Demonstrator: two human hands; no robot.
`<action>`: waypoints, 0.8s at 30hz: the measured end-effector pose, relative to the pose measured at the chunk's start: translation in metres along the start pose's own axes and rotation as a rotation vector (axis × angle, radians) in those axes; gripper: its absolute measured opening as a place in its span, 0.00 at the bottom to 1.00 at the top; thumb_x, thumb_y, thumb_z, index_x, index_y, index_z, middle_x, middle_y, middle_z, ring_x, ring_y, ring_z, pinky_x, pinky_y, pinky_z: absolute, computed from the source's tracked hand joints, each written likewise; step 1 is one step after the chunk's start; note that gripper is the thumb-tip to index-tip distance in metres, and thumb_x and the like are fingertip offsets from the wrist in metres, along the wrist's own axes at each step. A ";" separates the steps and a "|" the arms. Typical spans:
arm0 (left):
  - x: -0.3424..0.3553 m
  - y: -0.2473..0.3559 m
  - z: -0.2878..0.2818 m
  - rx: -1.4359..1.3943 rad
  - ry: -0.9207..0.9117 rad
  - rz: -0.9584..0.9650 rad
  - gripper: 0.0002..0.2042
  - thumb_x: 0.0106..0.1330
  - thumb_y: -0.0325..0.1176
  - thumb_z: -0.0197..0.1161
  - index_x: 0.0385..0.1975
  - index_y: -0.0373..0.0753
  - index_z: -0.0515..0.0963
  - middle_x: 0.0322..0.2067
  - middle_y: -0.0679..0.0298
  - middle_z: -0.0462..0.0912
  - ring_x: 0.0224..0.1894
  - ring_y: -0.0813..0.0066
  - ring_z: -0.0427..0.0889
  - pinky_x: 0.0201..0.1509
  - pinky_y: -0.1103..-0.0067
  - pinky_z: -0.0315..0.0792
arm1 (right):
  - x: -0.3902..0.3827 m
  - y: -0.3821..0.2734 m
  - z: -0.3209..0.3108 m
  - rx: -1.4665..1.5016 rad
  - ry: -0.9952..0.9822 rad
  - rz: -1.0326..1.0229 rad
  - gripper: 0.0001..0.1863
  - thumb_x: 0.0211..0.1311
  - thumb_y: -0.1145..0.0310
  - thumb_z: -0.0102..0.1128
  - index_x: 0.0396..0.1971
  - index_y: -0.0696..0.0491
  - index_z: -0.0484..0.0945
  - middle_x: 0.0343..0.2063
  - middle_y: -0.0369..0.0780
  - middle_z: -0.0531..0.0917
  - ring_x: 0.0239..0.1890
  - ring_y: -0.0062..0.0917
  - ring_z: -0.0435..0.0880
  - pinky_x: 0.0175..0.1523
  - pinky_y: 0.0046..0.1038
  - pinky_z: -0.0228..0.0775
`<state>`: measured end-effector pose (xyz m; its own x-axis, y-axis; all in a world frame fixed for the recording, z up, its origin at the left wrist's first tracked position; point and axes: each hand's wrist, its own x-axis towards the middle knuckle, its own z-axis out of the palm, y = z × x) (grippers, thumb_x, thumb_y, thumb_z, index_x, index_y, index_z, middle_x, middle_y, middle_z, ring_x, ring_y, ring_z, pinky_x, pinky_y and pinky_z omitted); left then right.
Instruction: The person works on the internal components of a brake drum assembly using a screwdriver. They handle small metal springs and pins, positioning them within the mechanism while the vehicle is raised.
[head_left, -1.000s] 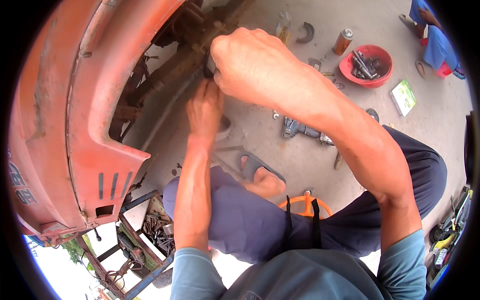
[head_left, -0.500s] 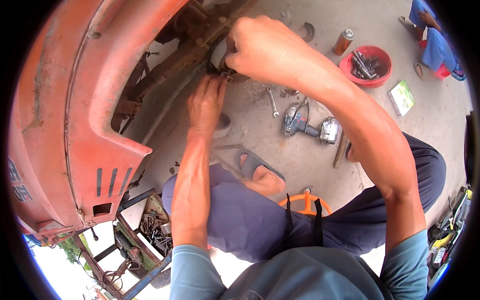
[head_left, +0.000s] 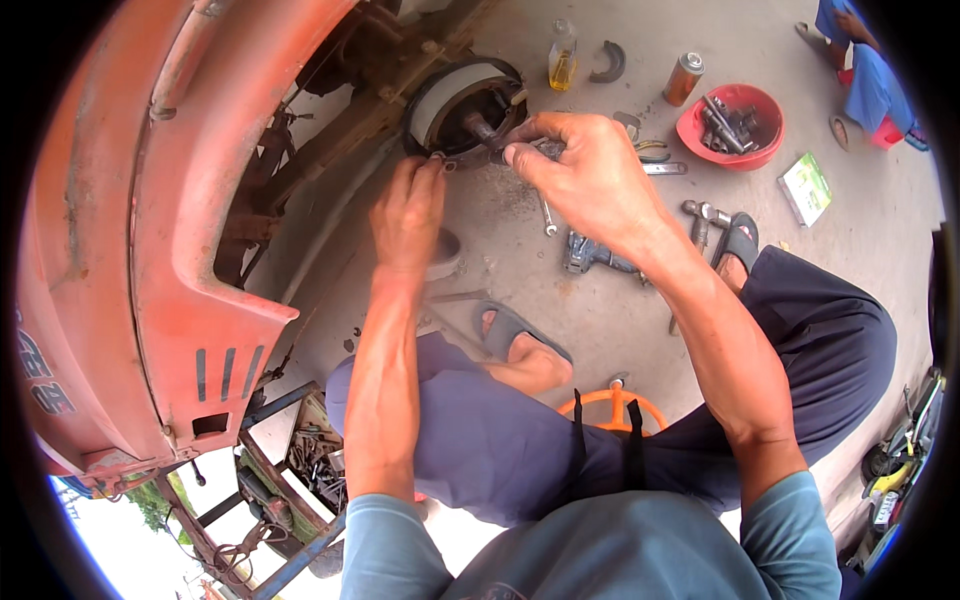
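Note:
A round drum-brake assembly with a pale inner band and a central shaft sits at the vehicle's axle, ahead of both hands. My left hand is closed at the assembly's lower edge, fingertips pinched by a small ring-shaped metal piece. What exactly those fingers grip is too small to name. On the other side of the shaft, my right hand is also closed, thumb and forefinger pressed together at a small dark piece I cannot make out. A curved brake shoe lies on the floor beyond.
The orange vehicle body rises on the left. Around lie a bottle of yellow liquid, a spray can, a red bowl of sockets, an impact driver, a wrench and a hammer. Another person sits at the far right.
My right hand has moved right and nearer, from over the brake assembly to beside it, uncovering the drum and shaft. My left hand stays almost where it was.

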<state>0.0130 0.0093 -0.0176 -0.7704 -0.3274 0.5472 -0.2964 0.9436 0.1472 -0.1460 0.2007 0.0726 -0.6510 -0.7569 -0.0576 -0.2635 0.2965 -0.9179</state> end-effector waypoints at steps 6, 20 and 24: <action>0.004 0.003 0.000 -0.048 0.004 -0.024 0.06 0.65 0.25 0.69 0.41 0.38 0.85 0.39 0.60 0.86 0.37 0.58 0.88 0.41 0.69 0.82 | -0.004 0.011 0.006 0.069 0.046 0.002 0.17 0.63 0.63 0.64 0.43 0.60 0.87 0.20 0.53 0.83 0.24 0.41 0.85 0.35 0.40 0.76; 0.002 0.004 0.006 -0.214 0.074 -0.159 0.05 0.66 0.23 0.71 0.38 0.31 0.84 0.37 0.56 0.86 0.36 0.65 0.89 0.43 0.75 0.83 | -0.024 0.040 0.035 0.416 0.162 0.144 0.15 0.67 0.65 0.65 0.44 0.61 0.86 0.17 0.35 0.78 0.22 0.13 0.69 0.28 0.26 0.66; 0.003 0.004 0.006 -0.226 0.065 -0.158 0.05 0.66 0.23 0.71 0.38 0.30 0.84 0.37 0.56 0.86 0.36 0.65 0.88 0.43 0.75 0.83 | -0.022 0.047 0.034 0.376 0.157 0.109 0.16 0.67 0.64 0.65 0.44 0.62 0.86 0.20 0.38 0.80 0.23 0.14 0.70 0.31 0.27 0.68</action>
<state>0.0061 0.0118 -0.0204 -0.6844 -0.4742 0.5538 -0.2706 0.8706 0.4110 -0.1198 0.2114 0.0172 -0.7691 -0.6260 -0.1285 0.0721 0.1147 -0.9908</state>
